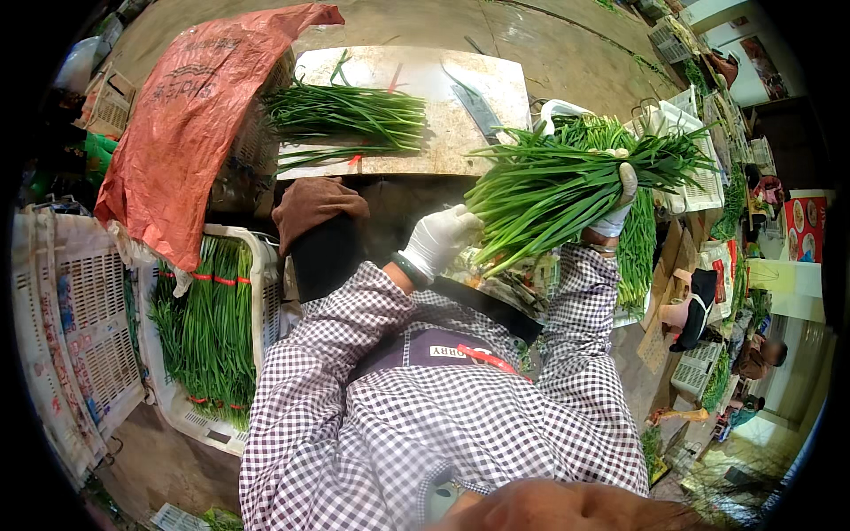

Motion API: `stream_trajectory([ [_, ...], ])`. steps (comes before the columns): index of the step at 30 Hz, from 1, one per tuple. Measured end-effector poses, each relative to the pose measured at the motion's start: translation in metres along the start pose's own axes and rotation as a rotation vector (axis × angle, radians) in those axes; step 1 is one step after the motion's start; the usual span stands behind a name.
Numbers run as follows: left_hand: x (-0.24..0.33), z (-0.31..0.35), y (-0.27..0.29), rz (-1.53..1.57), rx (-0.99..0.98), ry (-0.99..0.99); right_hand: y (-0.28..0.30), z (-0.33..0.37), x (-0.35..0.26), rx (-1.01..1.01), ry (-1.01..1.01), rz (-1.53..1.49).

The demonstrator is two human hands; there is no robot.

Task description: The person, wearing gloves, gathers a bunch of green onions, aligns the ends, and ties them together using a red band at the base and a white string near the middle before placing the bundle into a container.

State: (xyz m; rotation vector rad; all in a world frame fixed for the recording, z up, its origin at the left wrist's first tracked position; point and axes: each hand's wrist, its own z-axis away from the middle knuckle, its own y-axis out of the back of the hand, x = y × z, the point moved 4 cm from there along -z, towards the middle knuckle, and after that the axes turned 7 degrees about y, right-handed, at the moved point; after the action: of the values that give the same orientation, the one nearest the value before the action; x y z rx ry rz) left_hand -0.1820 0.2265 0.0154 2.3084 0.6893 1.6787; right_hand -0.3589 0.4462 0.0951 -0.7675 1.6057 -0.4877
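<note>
My right hand, in a whitish glove, is wrapped round a loose bunch of garlic chives and holds it up right of the board. The long green leaves fan out to the left, and paler ends show near the fingers. My left hand, in a white glove, is closed right by the left edge of the bunch. Whatever its fingers pinch is hidden. On the white board a pile of garlic chives lies at the left. A knife with a wide blade rests at the board's right.
A white crate of banded chive bundles stands at the left, beneath a red woven sack. More chives fill a container at the right. Empty-looking crates stack far left. Other people are at the far right.
</note>
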Motion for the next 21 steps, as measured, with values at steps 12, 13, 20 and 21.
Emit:
stream_trajectory([
  [12, -0.006, 0.005, -0.015, 0.012, -0.162, -0.014, 0.005, -0.002, 0.001, -0.041, -0.016, -0.003],
  [13, -0.006, 0.005, -0.016, -0.002, -0.171, -0.03, 0.006, -0.003, 0.002, -0.046, -0.022, -0.002],
  [20, -0.03, 0.019, -0.012, -0.237, -0.265, 0.078, 0.006, 0.003, -0.012, -0.009, -0.002, 0.124],
  [21, -0.03, 0.02, -0.01, -0.301, -0.293, 0.105, 0.007, 0.003, -0.014, -0.008, -0.02, 0.132],
])
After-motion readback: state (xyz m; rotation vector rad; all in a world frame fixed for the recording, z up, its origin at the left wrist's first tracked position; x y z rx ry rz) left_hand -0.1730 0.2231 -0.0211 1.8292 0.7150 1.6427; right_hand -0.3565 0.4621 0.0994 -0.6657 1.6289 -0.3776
